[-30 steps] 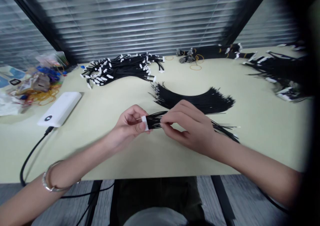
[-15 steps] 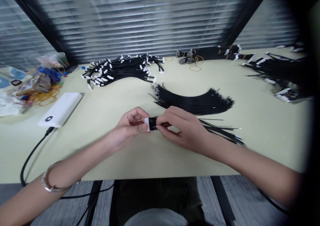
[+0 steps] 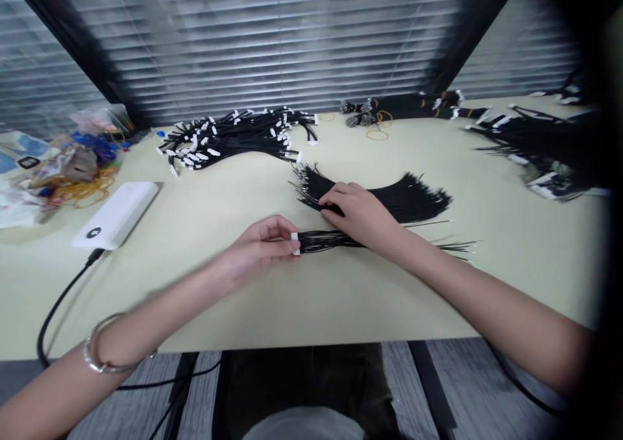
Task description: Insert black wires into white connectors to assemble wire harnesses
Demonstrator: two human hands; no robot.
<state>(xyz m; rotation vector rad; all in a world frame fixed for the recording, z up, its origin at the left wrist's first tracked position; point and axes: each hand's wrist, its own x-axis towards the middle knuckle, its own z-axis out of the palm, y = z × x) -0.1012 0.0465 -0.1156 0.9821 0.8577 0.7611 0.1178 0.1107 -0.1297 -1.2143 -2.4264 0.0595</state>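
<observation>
My left hand (image 3: 265, 248) pinches a white connector housing (image 3: 295, 243) between thumb and fingers. A bunch of black wires (image 3: 321, 241) runs from the housing to the right, passing beneath my right wrist. My right hand (image 3: 357, 211) lies over the left part of a curved pile of loose black wires (image 3: 403, 200). Its thumb and fingertips close on wires at the pile's near left edge; how many they grip cannot be made out. Bare metal-looking tips show at the pile's left end.
Finished-looking wire bundles with white connectors (image 3: 233, 135) lie at the back left. Banded wire bundles (image 3: 409, 106) and rubber bands (image 3: 377, 135) are at the back; more connector wires (image 3: 540, 135) lie right. A white power bank (image 3: 117, 216) with a cable sits left, near plastic bags (image 3: 80, 164).
My right hand has left the wires close to the connector and moved up and right onto the loose pile. My left hand keeps the connector, shifted slightly right.
</observation>
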